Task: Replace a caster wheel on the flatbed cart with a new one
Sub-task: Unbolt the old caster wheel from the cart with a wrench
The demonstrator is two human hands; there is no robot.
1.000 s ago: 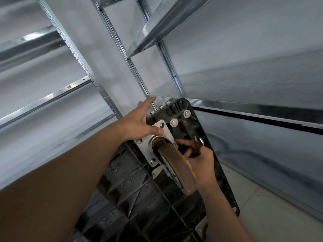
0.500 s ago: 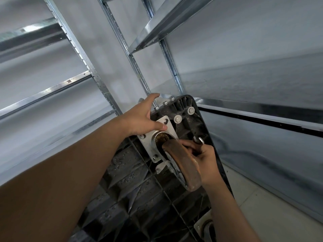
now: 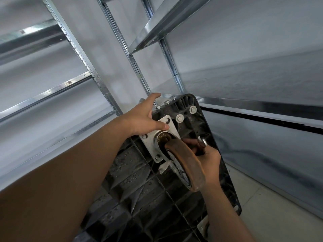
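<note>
Head view: the scene is a corner lined with galvanised metal shelving (image 3: pixel 152 30), perforated uprights (image 3: pixel 83 55) and horizontal rails crossing pale grey walls; a strip of light tiled floor (image 3: pixel 272 203) shows at lower right. The flatbed cart (image 3: pixel 139 193) stands tipped on edge against the shelving, its black ribbed plastic underside facing the camera, top corner rounded. Two washered bolt heads (image 3: pixel 180 118) sit near that upper corner. The caster wheel (image 3: pixel 187 165), worn and brown along its tread, stands out from the underside on a silver mounting plate (image 3: pixel 153 144); bolt holes are visible at the plate's corners. A second caster (image 3: pixel 203 227) is partly seen at the bottom edge. Left hand (image 3: pixel 145 117): fingers extended and spread, not curled; thumb lies flat across the upper part of the mounting plate, the other fingers reach over the cart's top edge. It presses and steadies rather than grips. Right hand (image 3: pixel 208 158): placed just behind the wheel, fingers curled round the shaft of a metal wrench (image 3: pixel 202 145), whose head projects above the knuckles, close against the cart underside beside the plate. Fingertips are partly hidden by the wheel. Both forearms bare.
</note>
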